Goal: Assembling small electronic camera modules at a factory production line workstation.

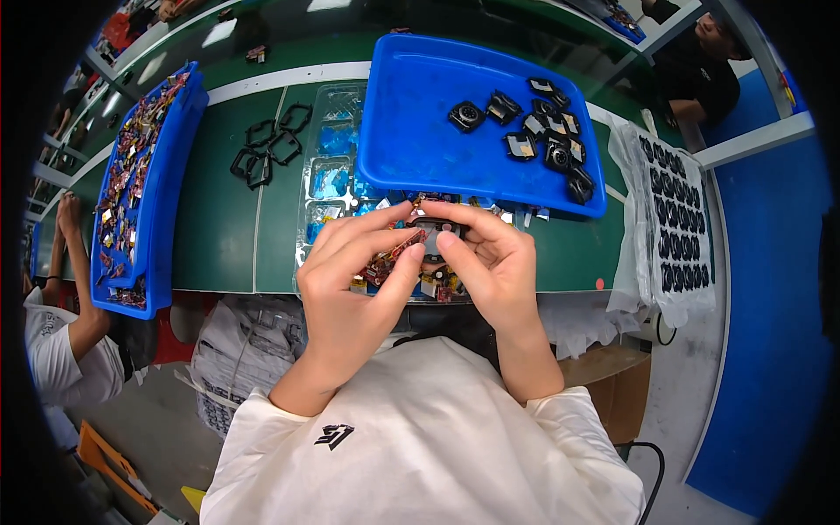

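- Thumb and forefinger of the right hand [494,271] pinch a small black plastic frame with a flat grey plate [434,229], just off the near rim of the large blue plastic tray [420,114].
- Left hand [337,271] is half curled, fingertips at the frame's left side; whether they grip it or merely steady it, I cannot tell.
- Red circuit boards with coloured wires [381,267] lie beneath the hands, on the blue tray's near side, partly hidden.
- Progress, as I judge it: the held piece looks part-way. Black plastic casings [557,155] grouped in the blue tray's right part seem through this stage; loose open black frames [271,147], left of that tray, look unused. Rows of black parts [674,214] on white plastic sheeting, right of it, could be either.
- Edges: the blue tray's near rim stands close ahead of the fingertips, and its left rim adjoins a clear compartmented plastic tray [337,159].
- Open room: the blue tray's left half is bare, as is the green tabletop [229,241] left of it, short of a long blue plastic bin [171,192].
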The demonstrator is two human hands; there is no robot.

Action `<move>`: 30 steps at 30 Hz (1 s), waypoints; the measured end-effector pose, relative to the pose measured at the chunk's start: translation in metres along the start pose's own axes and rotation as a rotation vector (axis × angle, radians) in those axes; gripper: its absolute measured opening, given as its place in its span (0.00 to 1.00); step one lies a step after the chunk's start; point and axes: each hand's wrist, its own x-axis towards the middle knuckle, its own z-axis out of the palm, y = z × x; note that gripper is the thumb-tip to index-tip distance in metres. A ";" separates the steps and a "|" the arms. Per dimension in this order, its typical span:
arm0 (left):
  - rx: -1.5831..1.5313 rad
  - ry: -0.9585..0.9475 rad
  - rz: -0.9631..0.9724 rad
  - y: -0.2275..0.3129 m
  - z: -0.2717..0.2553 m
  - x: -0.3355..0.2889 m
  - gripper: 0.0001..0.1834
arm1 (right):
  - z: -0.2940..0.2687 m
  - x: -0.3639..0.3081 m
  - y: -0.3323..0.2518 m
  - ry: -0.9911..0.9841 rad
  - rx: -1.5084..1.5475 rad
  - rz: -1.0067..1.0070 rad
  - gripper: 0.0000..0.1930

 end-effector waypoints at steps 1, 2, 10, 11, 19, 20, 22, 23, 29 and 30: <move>0.001 -0.001 0.000 0.001 -0.001 0.000 0.07 | -0.002 0.000 0.001 -0.015 -0.028 -0.018 0.12; -0.051 -0.004 -0.069 0.002 -0.002 -0.001 0.07 | -0.002 0.000 0.001 -0.015 -0.027 -0.018 0.12; -0.620 -0.216 -0.505 -0.005 -0.007 -0.005 0.05 | -0.001 -0.001 -0.001 0.049 -0.257 -0.084 0.10; -0.738 -0.220 -0.564 -0.005 -0.007 -0.004 0.06 | -0.001 -0.001 -0.001 0.048 -0.258 -0.085 0.10; -0.839 -0.161 -0.623 -0.009 0.001 -0.004 0.07 | 0.001 -0.003 -0.002 0.022 -0.140 -0.184 0.10; -0.827 -0.134 -0.600 -0.010 0.004 -0.005 0.08 | 0.001 -0.004 -0.004 0.012 -0.150 -0.170 0.10; -0.792 -0.100 -0.577 -0.014 0.008 -0.008 0.10 | 0.000 -0.003 0.000 0.010 -0.088 -0.147 0.10; -0.797 -0.099 -0.564 -0.016 0.008 -0.008 0.10 | -0.001 -0.003 0.001 0.011 -0.022 -0.115 0.11; -0.652 -0.107 -0.567 -0.020 0.009 -0.005 0.10 | -0.017 0.009 -0.004 -0.112 -0.149 -0.011 0.11; -0.671 -0.122 -0.565 -0.022 0.009 -0.005 0.09 | -0.019 0.013 -0.006 -0.145 -0.210 -0.027 0.10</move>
